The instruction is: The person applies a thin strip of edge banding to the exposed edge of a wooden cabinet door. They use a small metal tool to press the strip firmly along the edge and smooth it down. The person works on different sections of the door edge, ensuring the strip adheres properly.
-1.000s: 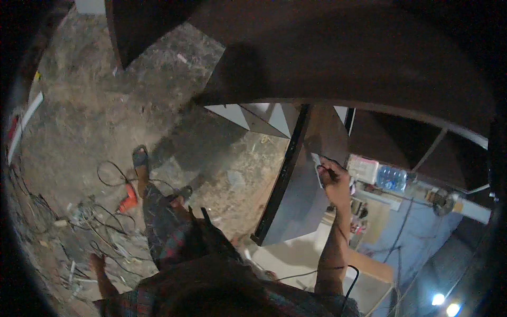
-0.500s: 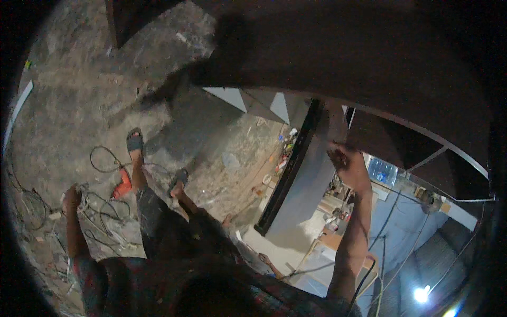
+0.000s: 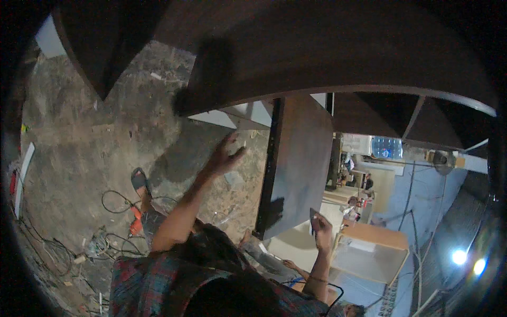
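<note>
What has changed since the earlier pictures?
The bare left hand swung forward and right from above tangled floor cables toward the dark rectangular panel. The bare right hand drew back beside the panel's near right corner, holding a small thin flat piece. Panel and orange power tool appear unmoved.

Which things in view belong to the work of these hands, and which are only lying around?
In the work, it seems:
dark panel, between the two hands
thin flat piece, apparently in the right hand

Lying around, on the floor:
orange tool
tangled cables
white strip
</note>
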A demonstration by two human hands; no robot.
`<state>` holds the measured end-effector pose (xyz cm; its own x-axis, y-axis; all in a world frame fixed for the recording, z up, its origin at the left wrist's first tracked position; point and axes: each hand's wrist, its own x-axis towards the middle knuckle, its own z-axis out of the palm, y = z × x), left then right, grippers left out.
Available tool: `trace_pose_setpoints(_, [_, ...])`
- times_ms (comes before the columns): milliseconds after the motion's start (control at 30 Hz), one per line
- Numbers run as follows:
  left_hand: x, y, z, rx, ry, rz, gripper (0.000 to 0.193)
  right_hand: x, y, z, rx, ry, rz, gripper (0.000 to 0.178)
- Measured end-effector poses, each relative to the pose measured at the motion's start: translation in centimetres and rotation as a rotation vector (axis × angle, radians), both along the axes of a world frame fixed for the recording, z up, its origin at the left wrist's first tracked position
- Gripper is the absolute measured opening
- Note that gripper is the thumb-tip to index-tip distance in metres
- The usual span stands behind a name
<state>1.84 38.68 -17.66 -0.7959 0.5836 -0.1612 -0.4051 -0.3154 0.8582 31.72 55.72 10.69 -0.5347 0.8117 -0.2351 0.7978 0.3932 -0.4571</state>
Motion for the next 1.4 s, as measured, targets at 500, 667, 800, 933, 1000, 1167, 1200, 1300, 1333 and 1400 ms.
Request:
trace_pose_setpoints(500, [-0.1, 16.9, 11.7, -0.473, 0.743, 0.326, 0.065, 16.0, 18.3, -11.8, -0.349, 1.064, -0.305, 0.043])
trace_pose_setpoints(667, [2.6, 14.7, 12.3, -0.439, 0.586, 0.427, 0.049, 22.3, 27.1, -13.9, -0.384, 1.213, -0.447, 0.043])
trace_pose_setpoints(800, [8.6, 10.7, 11.7, -0.571, 0.642, 0.444, 0.039, 26.7, 29.5, -15.2, -0.382, 1.337, -0.68, 0.043])
trace_pose_setpoints(933, [13.6, 8.5, 12.5, -0.721, 0.66, 0.507, 0.023, 31.7, 29.6, -17.1, -0.428, 1.394, -0.951, 0.045])
trace_pose_setpoints(1000, [14.5, 8.3, 12.5, -0.787, 0.775, 0.445, 0.024, 33.0, 29.5, -18.8, -0.391, 1.388, -0.992, 0.045])
trace_pose_setpoints(1167, [16.1, 16.1, 14.9, -0.723, 0.867, 0.069, 0.036, 33.2, 32.3, -22.2, -0.546, 1.295, -0.912, 0.041])
trace_pose_setpoints(1200, [16.4, 18.2, 15.3, -0.852, 1.101, 0.056, 0.046, 31.9, 34.3, -22.8, -0.591, 1.19, -0.897, 0.04])
trace_pose_setpoints(1300, [17.6, 24.9, 17.5, -0.926, 1.091, -0.148, 0.055, 23.9, 41.6, -23.6, -0.754, 1.151, -0.61, 0.037])
trace_pose_setpoints(1333, [18.1, 27.4, 17.6, -0.945, 1.119, -0.148, 0.056, 20.9, 44.3, -24.6, -0.713, 1.13, -0.479, 0.037])
trace_pose_setpoints(1400, [18.6, 31.2, 16.8, -0.996, 1.168, -0.137, 0.058, 13.4, 47.7, -25.5, -0.711, 1.133, -0.302, 0.036])
